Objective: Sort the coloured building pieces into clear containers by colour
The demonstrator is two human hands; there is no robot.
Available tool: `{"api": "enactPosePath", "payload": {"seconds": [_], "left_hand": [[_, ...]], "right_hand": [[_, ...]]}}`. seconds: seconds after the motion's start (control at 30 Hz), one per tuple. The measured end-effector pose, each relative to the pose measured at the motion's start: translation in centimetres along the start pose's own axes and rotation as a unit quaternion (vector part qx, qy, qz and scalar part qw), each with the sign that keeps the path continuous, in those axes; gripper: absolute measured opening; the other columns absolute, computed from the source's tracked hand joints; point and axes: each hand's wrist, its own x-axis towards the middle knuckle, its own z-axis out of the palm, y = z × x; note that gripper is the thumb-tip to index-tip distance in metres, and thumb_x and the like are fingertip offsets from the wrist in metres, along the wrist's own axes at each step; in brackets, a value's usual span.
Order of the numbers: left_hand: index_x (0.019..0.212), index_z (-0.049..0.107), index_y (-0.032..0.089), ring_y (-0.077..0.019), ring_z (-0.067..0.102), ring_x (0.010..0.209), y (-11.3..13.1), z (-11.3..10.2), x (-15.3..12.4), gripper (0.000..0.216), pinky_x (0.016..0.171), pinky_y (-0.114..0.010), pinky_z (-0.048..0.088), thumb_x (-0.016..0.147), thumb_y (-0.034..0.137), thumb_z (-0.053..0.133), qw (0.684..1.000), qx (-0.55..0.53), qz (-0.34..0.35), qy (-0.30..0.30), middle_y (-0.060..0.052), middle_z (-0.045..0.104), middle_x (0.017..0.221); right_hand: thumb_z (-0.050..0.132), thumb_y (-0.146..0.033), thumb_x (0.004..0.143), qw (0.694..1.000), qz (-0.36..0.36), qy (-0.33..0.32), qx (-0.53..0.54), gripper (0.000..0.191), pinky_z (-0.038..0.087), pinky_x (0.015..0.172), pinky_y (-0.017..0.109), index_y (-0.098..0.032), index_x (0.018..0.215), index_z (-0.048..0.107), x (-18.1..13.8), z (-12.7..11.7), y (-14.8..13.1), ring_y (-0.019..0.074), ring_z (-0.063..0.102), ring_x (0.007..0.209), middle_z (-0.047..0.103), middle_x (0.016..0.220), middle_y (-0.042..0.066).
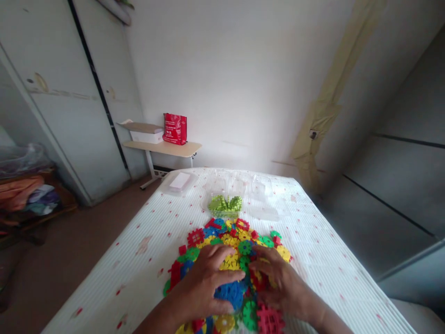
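Observation:
A heap of plastic building pieces [229, 240] lies before me: notched discs in yellow, green and blue, and red lattice squares. My left hand [211, 280] is over the left side of the heap, fingers apart and thumb near a blue disc piece [232, 293]. Across from it, my right hand [280, 282] reaches over the right side with bent, parted fingers, slightly blurred. Under its fingers are red and yellow pieces, partly hidden; I make out nothing gripped in either hand. Close to my right wrist is a red lattice square [270, 319].
Behind the heap, a clear container [225, 214] holds green pieces. More clear plastic containers [266, 211] stand at the back right, and one with a white card [180, 181] at the back left. Past the cloth-covered table [128, 260], a side table [167, 148] bears a red bag [175, 129] and a box.

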Motion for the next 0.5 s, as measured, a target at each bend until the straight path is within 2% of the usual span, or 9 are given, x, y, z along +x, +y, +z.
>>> {"api": "enactPosePath", "payload": {"seconds": [0.07,0.13,0.27,0.4,0.5], "left_hand": [[0.113,0.055,0.04,-0.0283,0.032,0.118,0.3,0.6,0.2,0.058,0.098,-0.046,0.03,0.06,0.029,0.075,1.0,0.012,0.0,-0.004,0.0,0.035,0.133],[0.106,0.059,0.036,-0.0264,0.033,0.118,0.3,0.9,0.3,0.047,0.099,-0.044,0.03,0.064,0.02,0.07,1.0,0.017,-0.016,0.002,0.0,0.039,0.13],[0.092,0.06,0.027,-0.0208,0.039,0.111,-0.7,0.8,0.2,0.036,0.098,-0.038,0.031,0.066,0.003,0.055,0.998,0.027,-0.049,0.028,0.001,0.047,0.121],[0.084,0.06,0.023,-0.0189,0.041,0.108,-2.4,0.9,-0.1,0.036,0.096,-0.036,0.033,0.066,-0.004,0.044,0.995,0.053,-0.055,0.06,0.0,0.051,0.114],[0.079,0.059,0.022,-0.0191,0.042,0.107,-3.1,1.0,-0.4,0.038,0.094,-0.036,0.034,0.063,-0.007,0.041,0.993,0.067,-0.063,0.077,0.0,0.052,0.113]], "right_hand": [[0.066,-0.024,0.068,1.0,-0.001,0.001,-0.022,0.048,0.038,0.095,0.043,-0.027,0.115,0.058,-0.2,1.1,0.1,0.0284,0.044,0.117,0.041,0.136,0.008],[0.06,-0.021,0.073,0.999,0.012,0.028,-0.016,0.038,0.039,0.095,0.041,-0.025,0.111,0.06,-0.3,1.4,0.4,0.0264,0.046,0.115,0.046,0.131,0.009],[0.055,-0.025,0.08,0.996,0.036,0.076,0.025,0.026,0.043,0.094,0.036,-0.023,0.105,0.062,-1.0,0.3,1.5,0.0233,0.051,0.111,0.053,0.123,0.011],[0.052,-0.032,0.083,0.991,0.089,0.101,0.014,0.023,0.044,0.092,0.036,-0.023,0.101,0.063,-2.7,-1.0,2.7,0.0231,0.053,0.109,0.056,0.119,0.01],[0.049,-0.037,0.083,0.985,0.131,0.111,0.007,0.023,0.049,0.082,0.031,-0.022,0.096,0.062,-4.2,-1.4,3.5,0.0208,0.058,0.099,0.06,0.112,0.009]]}}
